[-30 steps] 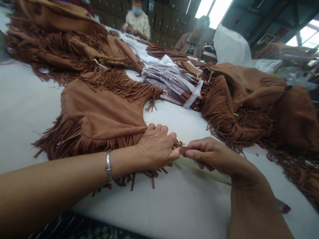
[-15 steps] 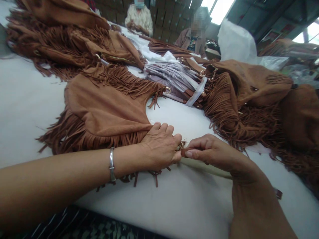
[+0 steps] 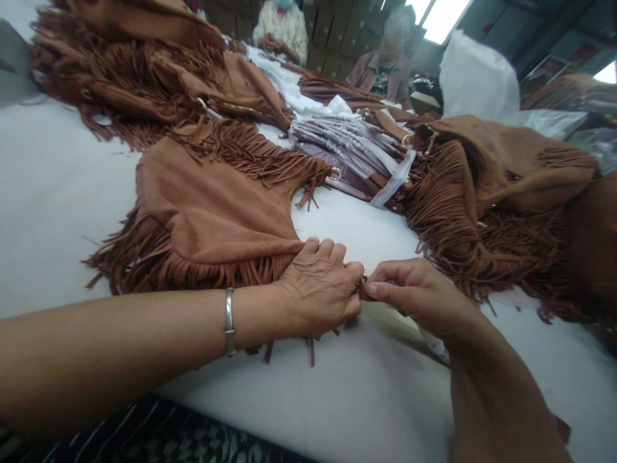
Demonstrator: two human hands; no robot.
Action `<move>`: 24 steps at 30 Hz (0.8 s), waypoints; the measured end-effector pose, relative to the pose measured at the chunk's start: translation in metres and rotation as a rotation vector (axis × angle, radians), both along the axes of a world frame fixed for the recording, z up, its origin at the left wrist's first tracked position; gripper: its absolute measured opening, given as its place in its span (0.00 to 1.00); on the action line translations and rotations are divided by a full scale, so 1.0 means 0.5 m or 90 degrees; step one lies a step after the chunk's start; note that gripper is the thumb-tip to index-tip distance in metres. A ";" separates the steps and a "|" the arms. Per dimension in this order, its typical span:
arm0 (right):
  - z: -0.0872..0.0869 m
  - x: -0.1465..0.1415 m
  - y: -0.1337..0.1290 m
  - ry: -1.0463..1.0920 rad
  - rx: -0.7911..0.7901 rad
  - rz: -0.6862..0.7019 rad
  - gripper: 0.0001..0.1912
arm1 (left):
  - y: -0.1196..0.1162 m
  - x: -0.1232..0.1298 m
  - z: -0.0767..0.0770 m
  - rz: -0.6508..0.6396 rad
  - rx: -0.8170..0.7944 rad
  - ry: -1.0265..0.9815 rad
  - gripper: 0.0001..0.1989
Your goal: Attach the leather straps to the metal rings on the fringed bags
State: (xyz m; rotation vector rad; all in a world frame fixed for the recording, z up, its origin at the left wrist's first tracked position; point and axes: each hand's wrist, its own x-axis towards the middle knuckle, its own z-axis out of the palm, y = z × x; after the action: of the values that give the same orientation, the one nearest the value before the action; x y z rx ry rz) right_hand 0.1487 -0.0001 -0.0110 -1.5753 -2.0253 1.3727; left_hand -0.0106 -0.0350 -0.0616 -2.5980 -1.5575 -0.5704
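A brown fringed suede bag (image 3: pixel 226 199) lies flat on the white table in front of me, its curved opening facing right. My left hand (image 3: pixel 321 283) is closed round the near corner of this bag, by a small gold-coloured metal ring (image 3: pixel 359 284) that partly shows past the fingers. Close against it, my right hand (image 3: pixel 409 289) pinches the end of a brown strap (image 3: pixel 369 292) between thumb and forefinger, right at the ring. Most of the strap is hidden by the hand. A second gold ring (image 3: pixel 335 173) sits on the bag's far corner.
More fringed bags lie piled at the back left (image 3: pixel 144 71) and on the right (image 3: pixel 486 186). A bundle of wrapped straps (image 3: pixel 349 151) rests between them. Two people are across the table, one in a cream top (image 3: pixel 282 32), another in a brown jacket (image 3: pixel 371 71).
The whole view has shifted slightly, so things appear further right. My right fingers have come closer to the ring and left hand, and less of the strap's end shows.
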 end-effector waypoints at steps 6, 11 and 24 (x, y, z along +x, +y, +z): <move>0.004 -0.007 0.001 0.050 0.005 -0.013 0.09 | 0.003 -0.007 -0.002 -0.050 -0.002 0.008 0.13; -0.013 0.010 0.016 0.115 -0.118 -0.002 0.11 | 0.003 -0.013 0.000 -0.111 0.010 0.027 0.18; -0.019 0.037 0.015 0.172 -0.122 -0.021 0.15 | 0.013 -0.015 -0.007 -0.089 0.024 0.065 0.08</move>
State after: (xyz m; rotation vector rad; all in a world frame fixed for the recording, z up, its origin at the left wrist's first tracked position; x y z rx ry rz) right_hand 0.1673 0.0073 -0.0207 -1.3974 -1.7465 1.7066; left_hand -0.0181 -0.0283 -0.0651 -2.6760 -1.3320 -0.4635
